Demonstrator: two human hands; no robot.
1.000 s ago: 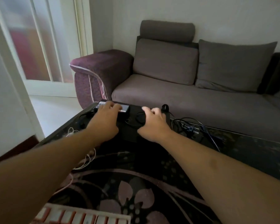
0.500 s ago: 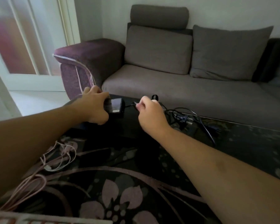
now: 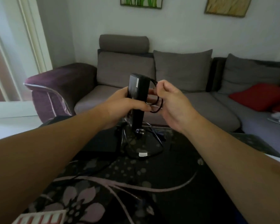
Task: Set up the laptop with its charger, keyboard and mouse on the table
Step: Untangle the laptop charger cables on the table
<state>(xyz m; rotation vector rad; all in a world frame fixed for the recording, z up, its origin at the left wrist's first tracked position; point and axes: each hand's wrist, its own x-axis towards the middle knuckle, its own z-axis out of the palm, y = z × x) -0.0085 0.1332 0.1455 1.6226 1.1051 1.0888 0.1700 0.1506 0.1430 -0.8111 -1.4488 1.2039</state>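
My left hand point(image 3: 124, 104) grips the black charger brick point(image 3: 138, 92), which stands upright in the air above the table's far end. My right hand point(image 3: 170, 101) pinches the brick's coiled black cable point(image 3: 155, 104) just to its right. More cable with a white tag point(image 3: 143, 154) trails down in loops onto the dark floral table point(image 3: 168, 183). A closed black laptop point(image 3: 102, 143) lies flat on the table under my left wrist. A red and white keyboard point(image 3: 40, 218) shows at the bottom left edge. No mouse can be made out.
A grey sofa point(image 3: 176, 101) with a purple armrest point(image 3: 61, 84) runs along the table's far side. A red cushion point(image 3: 259, 96) lies on its right part. A white door frame point(image 3: 34, 38) stands at the left.
Both hands have risen off the table: my left hand has lifted the charger brick upright, and my right hand has come up with the coiled cable. The camera has tilted up.
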